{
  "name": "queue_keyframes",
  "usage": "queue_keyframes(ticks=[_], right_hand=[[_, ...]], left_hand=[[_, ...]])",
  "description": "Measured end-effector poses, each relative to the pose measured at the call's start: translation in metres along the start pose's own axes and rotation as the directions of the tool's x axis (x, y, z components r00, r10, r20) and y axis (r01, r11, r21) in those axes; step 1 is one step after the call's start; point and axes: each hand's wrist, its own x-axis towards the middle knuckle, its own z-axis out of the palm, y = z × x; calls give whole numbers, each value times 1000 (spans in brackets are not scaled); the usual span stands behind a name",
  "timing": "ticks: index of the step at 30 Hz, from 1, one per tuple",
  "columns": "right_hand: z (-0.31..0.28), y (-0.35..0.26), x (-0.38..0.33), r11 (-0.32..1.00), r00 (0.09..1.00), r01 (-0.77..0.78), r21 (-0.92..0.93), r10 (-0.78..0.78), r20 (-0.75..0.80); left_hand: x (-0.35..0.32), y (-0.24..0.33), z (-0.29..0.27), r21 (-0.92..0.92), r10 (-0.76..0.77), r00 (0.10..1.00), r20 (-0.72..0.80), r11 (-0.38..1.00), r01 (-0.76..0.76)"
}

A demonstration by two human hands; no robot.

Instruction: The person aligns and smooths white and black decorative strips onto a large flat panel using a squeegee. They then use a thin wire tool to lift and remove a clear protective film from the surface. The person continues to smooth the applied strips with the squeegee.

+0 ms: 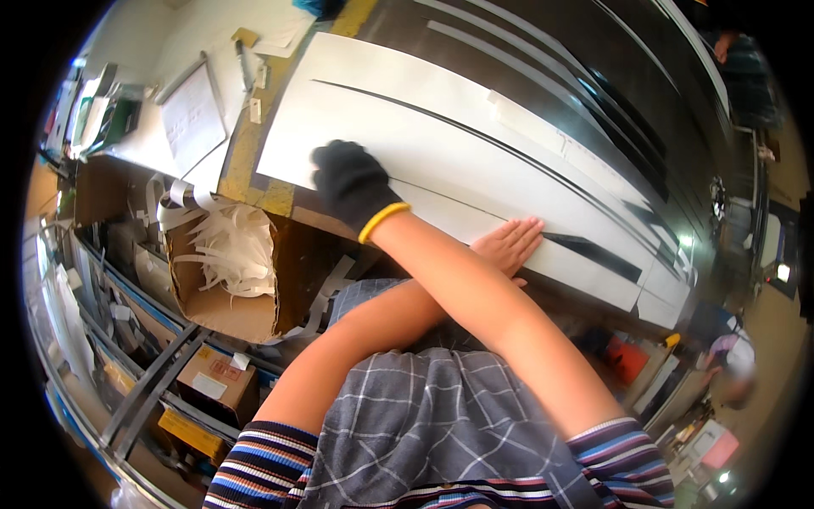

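Note:
My arms are crossed over a stack of large white paper sheets [441, 127] lying on a dark work table [543, 51]. My right hand [352, 182], in a black glove with a yellow cuff, reaches across to the left and presses flat on the near left part of the sheets. My left hand [509, 242] is bare and lies flat, fingers together, on the near edge of the paper further right. Neither hand grips anything. Thin dark gaps run between the offset sheets.
A cardboard box [225, 280] full of white paper strips hangs below the table's left corner. A sheet on a board [193, 119] and small tools lie on the white surface at far left. Cartons [216, 382] sit on low shelves below. Another person [733, 356] stands at right.

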Motion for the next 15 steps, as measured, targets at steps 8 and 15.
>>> queue_keyframes(ticks=[8,15], right_hand=[[-91,55,-108,968,853,222,113,-137,-503],[-163,146,-259,869,766,-441,-224,235,-599]], left_hand=[[-24,-24,16,-359,-96,939,-331,933,-31],[-49,-30,-29,-191,-377,886,-270,923,334]])
